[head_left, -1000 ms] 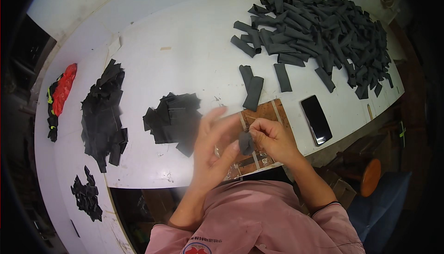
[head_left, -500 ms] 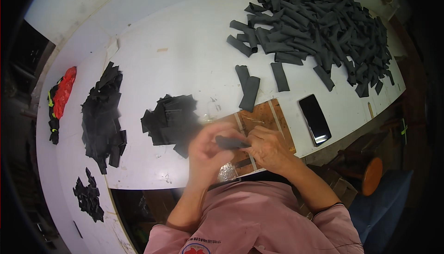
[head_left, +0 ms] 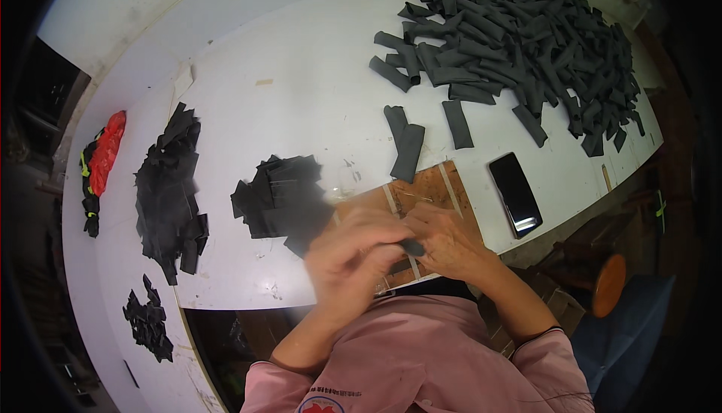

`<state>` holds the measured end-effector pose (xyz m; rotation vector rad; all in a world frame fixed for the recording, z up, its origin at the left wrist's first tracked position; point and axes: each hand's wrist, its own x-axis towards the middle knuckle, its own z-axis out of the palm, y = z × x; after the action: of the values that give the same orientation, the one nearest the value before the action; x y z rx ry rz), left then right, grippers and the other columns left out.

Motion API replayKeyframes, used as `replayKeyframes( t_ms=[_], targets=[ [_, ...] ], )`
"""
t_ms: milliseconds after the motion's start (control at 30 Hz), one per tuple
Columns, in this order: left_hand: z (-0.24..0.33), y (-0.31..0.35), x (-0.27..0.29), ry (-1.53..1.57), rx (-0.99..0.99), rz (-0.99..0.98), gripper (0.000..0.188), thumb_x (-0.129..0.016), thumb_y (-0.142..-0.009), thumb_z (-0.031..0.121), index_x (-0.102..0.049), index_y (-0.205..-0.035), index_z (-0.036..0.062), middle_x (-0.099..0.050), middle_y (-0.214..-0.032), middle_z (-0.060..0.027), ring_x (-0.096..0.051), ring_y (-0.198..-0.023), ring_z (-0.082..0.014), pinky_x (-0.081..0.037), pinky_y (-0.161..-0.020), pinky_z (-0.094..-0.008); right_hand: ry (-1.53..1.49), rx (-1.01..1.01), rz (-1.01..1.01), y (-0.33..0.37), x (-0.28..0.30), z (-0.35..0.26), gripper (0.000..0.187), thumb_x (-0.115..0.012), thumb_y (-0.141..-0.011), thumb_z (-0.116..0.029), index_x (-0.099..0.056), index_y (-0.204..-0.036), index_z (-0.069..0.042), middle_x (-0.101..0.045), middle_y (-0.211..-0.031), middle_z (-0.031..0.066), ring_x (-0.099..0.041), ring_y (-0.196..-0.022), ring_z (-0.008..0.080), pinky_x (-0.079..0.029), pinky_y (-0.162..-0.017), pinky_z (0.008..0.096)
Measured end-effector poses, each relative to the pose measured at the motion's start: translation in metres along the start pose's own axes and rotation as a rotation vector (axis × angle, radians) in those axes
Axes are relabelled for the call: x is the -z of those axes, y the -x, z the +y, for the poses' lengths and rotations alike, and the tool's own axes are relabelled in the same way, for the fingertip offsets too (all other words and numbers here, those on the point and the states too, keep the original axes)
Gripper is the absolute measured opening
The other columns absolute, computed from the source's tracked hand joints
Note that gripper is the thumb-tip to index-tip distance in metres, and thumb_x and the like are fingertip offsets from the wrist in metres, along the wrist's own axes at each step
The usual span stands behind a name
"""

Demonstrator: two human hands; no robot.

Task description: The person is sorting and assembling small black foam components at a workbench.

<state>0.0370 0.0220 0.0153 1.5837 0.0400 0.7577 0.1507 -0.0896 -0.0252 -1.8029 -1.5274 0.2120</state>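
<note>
Both hands are together over a brown board [head_left: 440,180] at the table's front edge. A small dark grey fabric tube [head_left: 412,248] is between them, mostly covered by my fingers. My left hand [head_left: 350,255], blurred by motion, is closed over the tube's left part. The fingers of my right hand [head_left: 451,244] are curled in and pinch its right end. Just left of my left hand lies a pile of flat black fabric pieces [head_left: 274,195]. Beyond the board, two loose grey fabric tubes [head_left: 407,151] overlap on the table.
A big heap of grey fabric tubes [head_left: 519,52] covers the far right. A phone [head_left: 515,193] lies right of the board. Farther left are a long black fabric pile [head_left: 169,195], a smaller one [head_left: 148,319] and a red bag [head_left: 107,154]. A round stool [head_left: 608,285] stands at right.
My left hand has moved right and closed over the fabric tube, hiding most of it. My right hand has stayed nearly in place.
</note>
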Motion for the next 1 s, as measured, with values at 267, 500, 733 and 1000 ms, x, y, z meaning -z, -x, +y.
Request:
replayKeyframes(
  t_ms=[267, 500, 733, 1000],
  targets=[
    [-0.012, 0.014, 0.016, 0.286, 0.133, 0.16, 0.023, -0.059, -0.08, 0.025, -0.057, -0.087, 0.0027, -0.061, -0.087, -0.0116, -0.053, -0.082, -0.024, -0.04, -0.078, -0.037, 0.053, 0.068, -0.023, -0.007, -0.006, -0.007, 0.021, -0.063, -0.071, -0.016, -0.051, -0.065, 0.0, -0.049, -0.062, 0.0107, -0.051, -0.059, 0.0265, -0.042, -0.051, 0.0354],
    [-0.056, 0.043, 0.053, -0.63, 0.378, 0.47, 0.027, -0.056, -0.078, 0.009, -0.053, -0.102, -0.0016, -0.057, -0.098, -0.0162, -0.054, -0.09, -0.0223, -0.042, -0.078, -0.0319, -0.272, 0.054, 0.105, -0.045, 0.061, -0.008, 0.031, -0.046, -0.084, -0.026, -0.058, -0.071, 0.0, -0.052, -0.06, 0.0037, -0.047, -0.05, 0.0151, -0.037, -0.046, 0.025],
    [-0.121, 0.07, 0.101, -1.121, 0.497, 0.218, 0.017, -0.062, -0.071, 0.005, -0.055, -0.086, -0.0001, -0.052, -0.08, -0.0128, -0.05, -0.075, -0.0267, -0.041, -0.064, -0.0337, -0.607, -0.376, 0.131, 0.004, 0.018, -0.022, 0.024, -0.052, -0.083, -0.022, -0.058, -0.082, 0.0, -0.05, -0.059, 0.0033, -0.049, -0.054, 0.0124, -0.038, -0.049, 0.0272],
    [-0.125, 0.063, 0.108, -1.193, 0.283, 0.262, 0.009, -0.061, -0.071, 0.003, -0.054, -0.076, 0.0007, -0.051, -0.071, -0.0129, -0.051, -0.064, -0.0297, -0.042, -0.059, -0.0367, -0.46, -0.311, -0.365, 0.011, -0.044, -0.051, 0.019, -0.06, -0.077, -0.018, -0.056, -0.075, 0.0, -0.057, -0.07, 0.0125, -0.055, -0.064, 0.0281, -0.043, -0.057, 0.034]
  ],
)
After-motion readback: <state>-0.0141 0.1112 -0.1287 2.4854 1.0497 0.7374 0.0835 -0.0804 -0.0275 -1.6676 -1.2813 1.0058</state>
